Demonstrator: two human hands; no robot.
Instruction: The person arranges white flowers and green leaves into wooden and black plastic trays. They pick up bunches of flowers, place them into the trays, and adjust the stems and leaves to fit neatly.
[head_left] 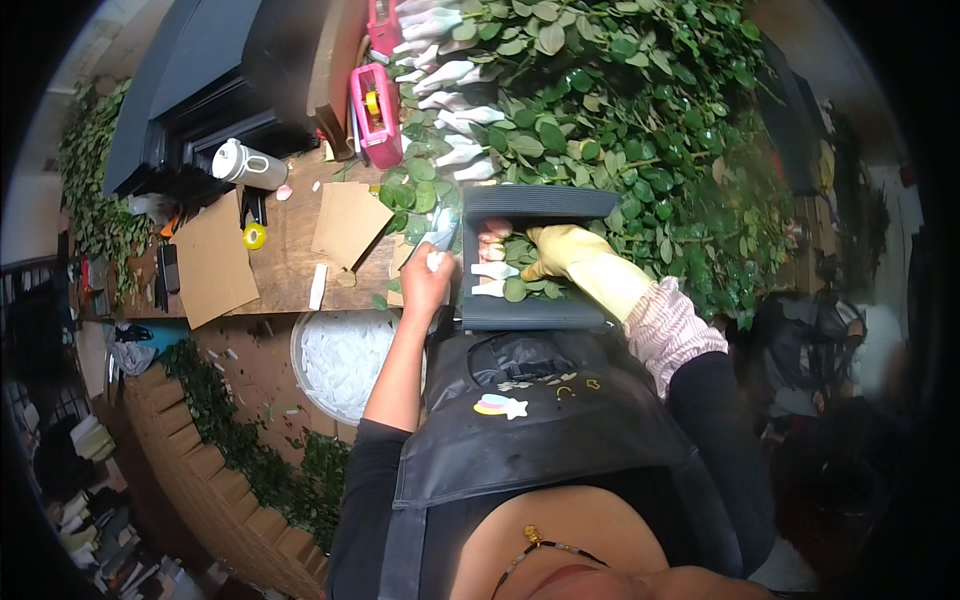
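Observation:
My bare left hand (430, 270) is closed on a pale blue-and-white item (443, 225), too small to identify, just left of a dark ridged trough (540, 197). In the trough lie pink rose heads (492, 240), white sleeved buds (490, 272) and leafy stems (520, 288). My right hand (565, 255), in a yellow glove with a striped cuff, reaches into the trough from the right, fingers curled among the stems; what it grips is hidden by glove and leaves.
The wooden bench (280, 290) bears cardboard sheets (215, 260), a white tumbler (250, 165), pink dispensers (376, 115), black boxes (190, 70) and piled leafy stems with white-sleeved heads (630, 120). Below, a round bin (345, 365) holds white scraps, beside floor greenery (250, 450).

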